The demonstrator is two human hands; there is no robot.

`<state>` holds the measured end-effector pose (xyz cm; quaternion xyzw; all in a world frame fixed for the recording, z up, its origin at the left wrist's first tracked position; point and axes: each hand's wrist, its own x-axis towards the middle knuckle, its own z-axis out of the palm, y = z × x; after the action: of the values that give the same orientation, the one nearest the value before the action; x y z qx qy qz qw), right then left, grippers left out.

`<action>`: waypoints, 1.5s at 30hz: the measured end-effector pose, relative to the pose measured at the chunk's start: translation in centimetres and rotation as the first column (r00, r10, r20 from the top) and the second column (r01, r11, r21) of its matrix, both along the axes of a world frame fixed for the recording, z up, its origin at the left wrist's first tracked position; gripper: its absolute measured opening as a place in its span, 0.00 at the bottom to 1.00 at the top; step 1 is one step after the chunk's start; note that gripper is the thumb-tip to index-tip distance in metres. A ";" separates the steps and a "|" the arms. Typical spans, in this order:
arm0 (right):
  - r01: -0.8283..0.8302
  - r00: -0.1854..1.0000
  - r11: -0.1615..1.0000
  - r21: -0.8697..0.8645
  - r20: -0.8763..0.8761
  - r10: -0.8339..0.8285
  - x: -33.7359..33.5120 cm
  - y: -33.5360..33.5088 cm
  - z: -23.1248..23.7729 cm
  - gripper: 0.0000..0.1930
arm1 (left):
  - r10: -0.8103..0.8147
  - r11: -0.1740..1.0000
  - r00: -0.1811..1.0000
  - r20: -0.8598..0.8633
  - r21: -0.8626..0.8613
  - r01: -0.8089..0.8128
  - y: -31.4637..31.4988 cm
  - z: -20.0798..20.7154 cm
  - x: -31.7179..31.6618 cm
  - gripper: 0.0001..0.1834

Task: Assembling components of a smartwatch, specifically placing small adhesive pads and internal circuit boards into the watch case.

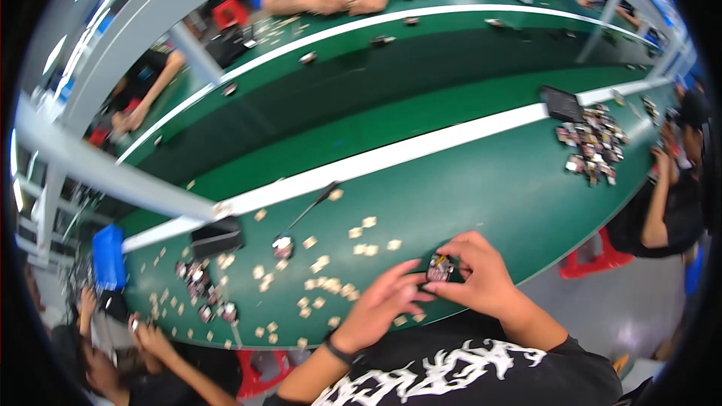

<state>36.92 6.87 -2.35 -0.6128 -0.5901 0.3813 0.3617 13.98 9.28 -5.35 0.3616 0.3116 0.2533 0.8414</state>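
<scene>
Between the thumb and fingers of my right hand (480, 274) is a small dark assembly (440, 268) with a shiny, pinkish-grey face and a bit of yellow. My left hand (381, 302) is beside it, fingers spread, their tips close to the assembly's left side; whether they touch it I cannot tell. Both hands are over the near edge of the green table (489, 203). Small beige square pieces (329, 283) lie scattered to the left of my hands. Farther left, a similar small assembly (283, 247) lies by a thin tool with a black handle (325, 194).
A black box (218, 237) and a group of assemblies (197, 282) are at left, near a blue bin (109, 257). A pile of assemblies (593, 143) lies far right beside a black tray (562, 104). Beyond the white rail (451, 137) runs a green belt. Co-workers sit on both sides and opposite.
</scene>
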 end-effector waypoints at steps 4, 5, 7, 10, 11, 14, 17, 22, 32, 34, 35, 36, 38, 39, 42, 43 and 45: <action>-0.094 0.985 0.996 0.013 -0.147 0.095 -3.5 0.5 0.9 0.22 | 0.095 0.995 0.994 0.056 0.002 -0.095 -0.3 -0.1 -0.8 0.26; -0.121 0.982 0.991 0.059 -0.138 0.128 -3.8 0.6 1.4 0.19 | 0.174 0.984 0.985 0.006 0.048 -0.174 -0.5 0.6 -1.5 0.22; -0.198 0.965 0.975 0.097 -0.155 0.211 -4.4 1.1 0.8 0.17 | 0.322 0.940 0.943 -0.084 0.144 -0.309 -1.0 1.5 -3.2 0.18; -0.188 0.922 0.973 -0.135 -0.366 0.128 -5.4 0.1 1.2 0.16 | 0.458 0.874 0.877 -0.148 0.253 -0.414 -1.0 2.6 -4.3 0.15; -0.279 0.831 0.914 -0.295 -0.550 0.076 -5.9 0.6 2.1 0.15 | 0.518 0.833 0.846 -0.127 0.299 -0.465 -1.4 2.7 -4.7 0.15; -0.417 0.676 0.809 -0.414 -0.736 -0.028 -7.2 1.1 2.9 0.12 | 0.583 0.765 0.806 -0.107 0.408 -0.499 -1.9 3.2 -5.3 0.15; -0.430 0.644 0.800 -0.418 -0.764 -0.053 -7.8 1.1 3.4 0.10 | 0.595 0.720 0.791 -0.142 0.532 -0.446 -2.2 3.4 -5.4 0.16; -0.458 0.638 0.782 -0.423 -0.769 -0.043 -8.2 0.9 3.9 0.08 | 0.585 0.682 0.793 -0.169 0.632 -0.368 -2.5 3.2 -5.7 0.16; -0.445 0.551 0.801 -0.400 -0.828 -0.107 -8.3 0.8 2.5 0.10 | 0.588 0.637 0.778 -0.222 0.720 -0.276 -2.6 3.2 -5.4 0.13; -0.396 0.563 0.835 -0.381 -0.819 -0.106 -8.3 0.6 1.9 0.11 | 0.589 0.640 0.776 -0.224 0.716 -0.279 -2.5 3.2 -5.3 0.13; -0.398 0.565 0.834 -0.383 -0.818 -0.107 -8.4 0.5 1.8 0.11 | 0.574 0.684 0.794 -0.202 0.652 -0.328 -2.5 3.2 -5.4 0.13; -0.374 0.605 0.848 -0.376 -0.792 -0.084 -8.6 0.4 1.8 0.11 | 0.560 0.723 0.809 -0.178 0.582 -0.373 -2.5 3.1 -5.4 0.13; -0.355 0.645 0.859 -0.369 -0.762 -0.061 -8.7 0.2 1.7 0.11 | 0.543 0.756 0.824 -0.160 0.520 -0.397 -2.6 3.2 -5.5 0.13; -0.340 0.683 0.877 -0.340 -0.731 -0.019 -8.7 0.0 1.6 0.11 | 0.525 0.786 0.840 -0.140 0.458 -0.415 -2.6 3.2 -5.5 0.13; -0.315 0.768 0.909 -0.271 -0.635 0.077 -8.6 -0.4 0.7 0.11 | 0.467 0.851 0.876 -0.121 0.332 -0.408 -2.3 3.7 -5.8 0.14; -0.307 0.813 0.924 -0.229 -0.568 0.129 -8.6 -0.5 0.4 0.11 | 0.470 0.849 0.875 -0.119 0.330 -0.412 -2.2 3.8 -5.9 0.14; -0.311 0.850 0.928 -0.203 -0.497 0.176 -8.3 -0.6 0.2 0.11 | 0.423 0.895 0.895 -0.144 0.220 -0.388 -2.1 3.8 -6.0 0.14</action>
<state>28.61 6.30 -2.14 -0.4658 -0.4991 0.6398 0.3529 7.97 7.19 -1.59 0.3876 0.4336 0.4161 0.6990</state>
